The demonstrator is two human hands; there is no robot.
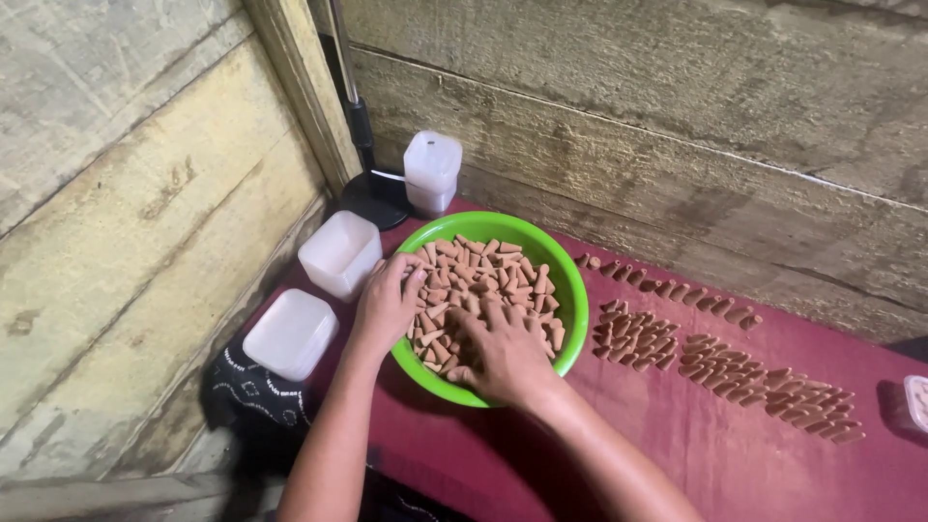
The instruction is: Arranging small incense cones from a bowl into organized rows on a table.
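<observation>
Near the tabletop's (677, 454) left end, close to the wall corner, a bright green plastic bowl (570, 290) sits on the maroon cloth, filled with small tan-brown incense cones (488, 275). Both bare hands are in the bowl. The left hand (387, 302) rests at the bowl's left rim, its fingers curled down onto the cones; whether its grip closes on any cone cannot be told. The right hand (503, 350) lies palm-down over the near part of the heap, fingers spread and pressed into the cones, and its grip is likewise hidden beneath the palm.

Right of the bowl, more cones lie on the cloth: a loose line (667, 287) runs along the back edge by the plank wall, and denser rows (735, 367) stretch toward the right end of the tabletop. Along the left edge stand two translucent white square containers (338, 253) (290, 333), and a third, taller one (431, 169) stands at the back left corner, just beside a black round stand base (372, 198) with an upright pole. A clear container (916, 401) shows partly at the right edge.
</observation>
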